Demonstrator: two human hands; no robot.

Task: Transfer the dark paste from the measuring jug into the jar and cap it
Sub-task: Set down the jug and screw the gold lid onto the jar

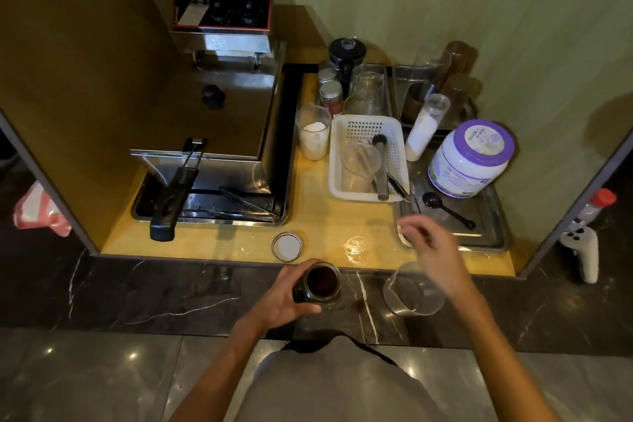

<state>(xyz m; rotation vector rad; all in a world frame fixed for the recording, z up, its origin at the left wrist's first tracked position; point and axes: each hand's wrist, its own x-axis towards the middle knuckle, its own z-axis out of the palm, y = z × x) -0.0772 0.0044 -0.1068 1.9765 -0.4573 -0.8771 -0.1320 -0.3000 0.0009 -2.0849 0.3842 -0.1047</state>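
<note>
The left hand [289, 291] is wrapped around the round glass jar [320, 284], which stands uncapped on the dark veined marble table [137, 295] and holds dark paste [321, 281] nearly to the brim. The right hand [435, 250] hangs empty, fingers loosely spread, above the clear plastic measuring jug [412, 291], which looks emptied, though glare makes that uncertain. The round white-lined metal lid [287, 246] lies apart on the yellow ledge [342, 216]. Reaching across for the lid could knock the light jug over, and paste on the jar's rim could foul the thread. The alcove beyond is crowded with a steel fryer [219, 113] and trays.
</note>
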